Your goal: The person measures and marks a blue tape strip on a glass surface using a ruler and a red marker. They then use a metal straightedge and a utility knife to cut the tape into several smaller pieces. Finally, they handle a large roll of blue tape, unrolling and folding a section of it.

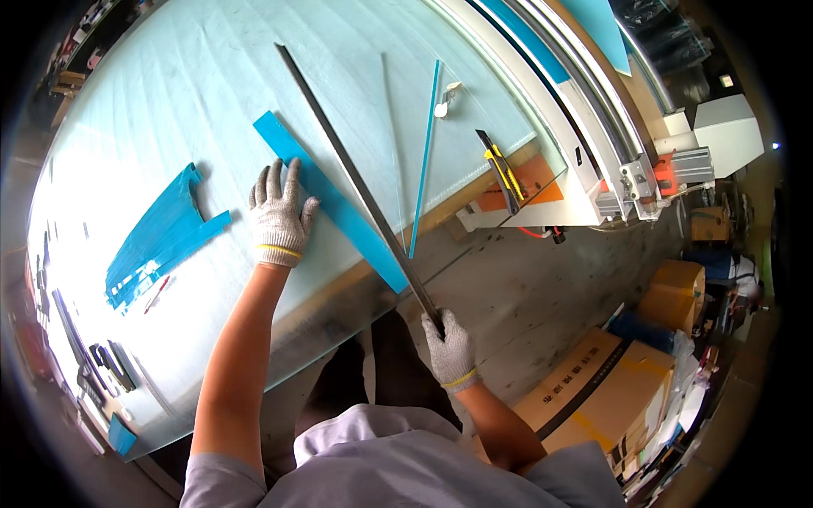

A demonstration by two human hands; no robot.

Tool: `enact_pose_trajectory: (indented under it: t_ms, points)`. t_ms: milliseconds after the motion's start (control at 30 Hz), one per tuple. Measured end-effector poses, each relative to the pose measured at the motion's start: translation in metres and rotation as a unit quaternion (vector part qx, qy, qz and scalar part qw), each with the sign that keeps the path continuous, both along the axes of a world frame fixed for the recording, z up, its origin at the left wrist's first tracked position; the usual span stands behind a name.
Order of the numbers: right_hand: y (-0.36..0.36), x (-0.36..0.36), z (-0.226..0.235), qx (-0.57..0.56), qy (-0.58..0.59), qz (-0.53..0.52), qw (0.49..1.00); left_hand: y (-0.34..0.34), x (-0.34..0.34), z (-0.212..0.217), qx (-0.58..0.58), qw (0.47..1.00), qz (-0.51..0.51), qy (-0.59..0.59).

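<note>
The gloves (277,233) on my left hand (280,207) and right hand (450,350) are speckled pale grey with yellow-banded cuffs (279,251). My bar (364,193) is near-black; the wide strip (333,201) left of it is bright blue, like the sheet (161,233) farther left. The tabletop (229,85) is pale aqua, the cutter (501,173) on the right black and yellow, my shirt (398,461) plain lavender-grey.

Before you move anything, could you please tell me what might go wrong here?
The right grip holds the dark bar only by its near end, so the far end could swing and knock the narrow blue strip. The utility knife lies near the edge of the table and might get nudged off.
</note>
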State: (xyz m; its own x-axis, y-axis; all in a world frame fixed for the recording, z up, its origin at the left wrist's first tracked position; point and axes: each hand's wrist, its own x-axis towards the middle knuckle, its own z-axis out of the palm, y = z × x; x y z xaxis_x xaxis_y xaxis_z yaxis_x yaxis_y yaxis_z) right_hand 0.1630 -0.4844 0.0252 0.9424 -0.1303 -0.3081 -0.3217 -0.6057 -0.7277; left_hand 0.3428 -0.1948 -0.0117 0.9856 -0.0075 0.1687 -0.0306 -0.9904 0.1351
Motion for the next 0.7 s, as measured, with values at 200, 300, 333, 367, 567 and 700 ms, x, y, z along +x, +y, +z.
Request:
enact_pose_trajectory:
  t_ms: [200, 300, 333, 367, 567, 700]
  points:
    - [0.007, -0.015, -0.004, -0.029, -0.054, 0.030, 0.998, 0.027, 0.037, -0.004, 0.031, 0.999, -0.020, 0.002]
    - [0.017, -0.017, -0.006, -0.059, -0.071, 0.057, 0.994, 0.040, 0.047, -0.013, -0.042, 0.998, 0.014, -0.054]
    - [0.021, -0.017, -0.010, -0.067, -0.078, 0.063, 0.993, 0.045, 0.049, -0.016, -0.101, 0.992, 0.043, -0.069]
    - [0.025, -0.016, -0.013, -0.075, -0.085, 0.069, 0.991, 0.048, 0.051, -0.018, -0.160, 0.981, 0.071, -0.083]
    - [0.047, 0.001, -0.011, -0.058, -0.075, 0.114, 0.989, 0.052, 0.056, -0.018, -0.141, 0.986, 0.016, -0.086]
    - [0.044, 0.000, -0.004, -0.009, -0.038, 0.092, 0.995, 0.055, 0.061, -0.018, -0.107, 0.992, -0.006, -0.070]
